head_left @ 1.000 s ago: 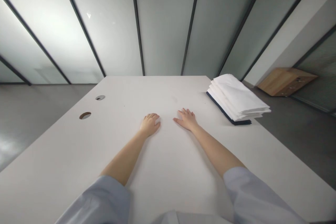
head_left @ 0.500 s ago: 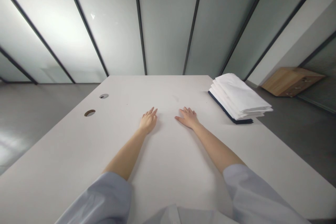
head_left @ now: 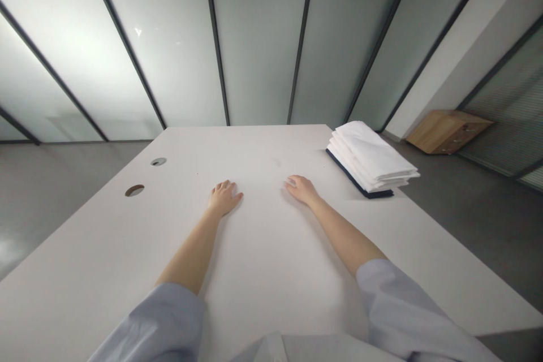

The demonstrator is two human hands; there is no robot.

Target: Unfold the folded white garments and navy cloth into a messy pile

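Both my hands rest palm down on a white table (head_left: 263,271). My left hand (head_left: 223,198) lies flat near the middle with its fingers a little spread and nothing in it. My right hand (head_left: 300,188) lies a short way to its right, fingers stretched forward and slightly curled at the tips, also holding nothing. A stack of folded white cloths (head_left: 370,157) on a dark board sits at the table's far right corner, beyond my right hand and apart from it. Pale blue sleeves cover my upper arms.
Two round cable holes (head_left: 134,190) are cut in the table's left side. Frosted glass panels with dark frames stand behind the table. A low wooden cabinet (head_left: 448,130) stands on the grey floor at the far right.
My left hand has slid left, away from my right hand, and now lies flatter. The right hand has barely moved. The view has shifted slightly.
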